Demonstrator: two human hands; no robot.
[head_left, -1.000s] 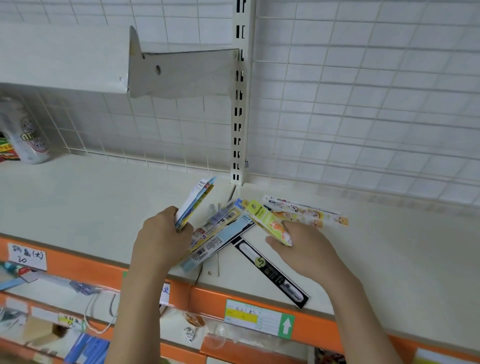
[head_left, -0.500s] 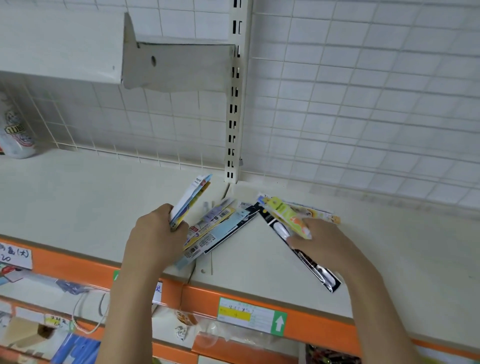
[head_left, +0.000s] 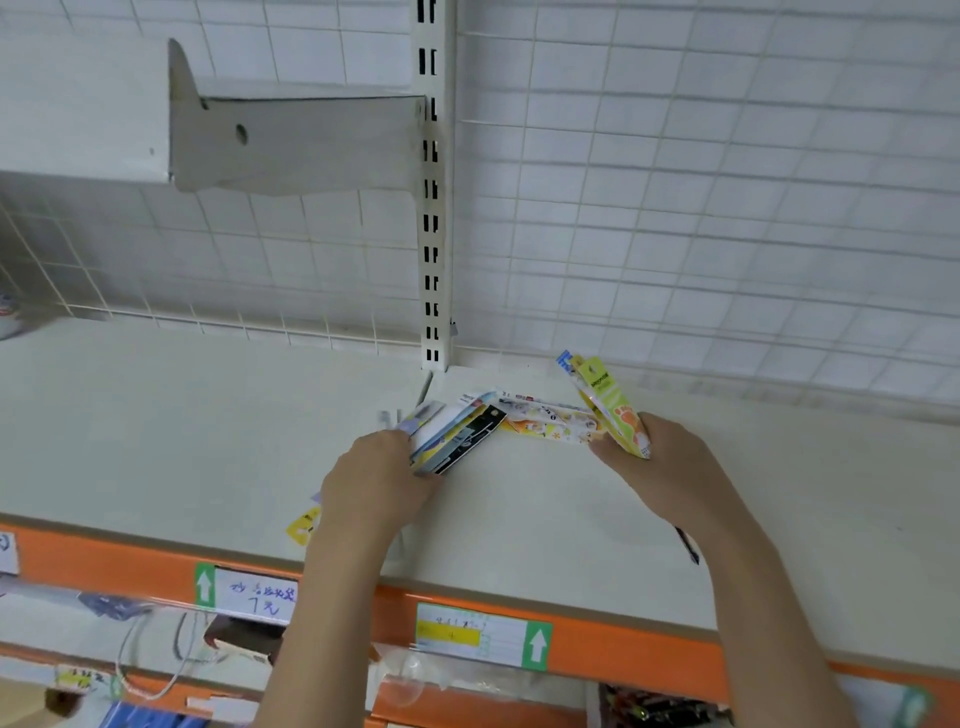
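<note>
We judge the gathering of packs nearly done. At frame centre our left hand grips a fanned stack, and to its right our right hand pinches a green pack. One patterned pack lies on the shelf between them, yet to be collected. The post stands behind it, and nothing blocks our reach.

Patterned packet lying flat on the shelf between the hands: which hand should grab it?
Probably the right hand: the patterned packet ends beside its fingers, and it holds a thin yellow-green packet, while the left hand grips a thick stack of packets.
</note>
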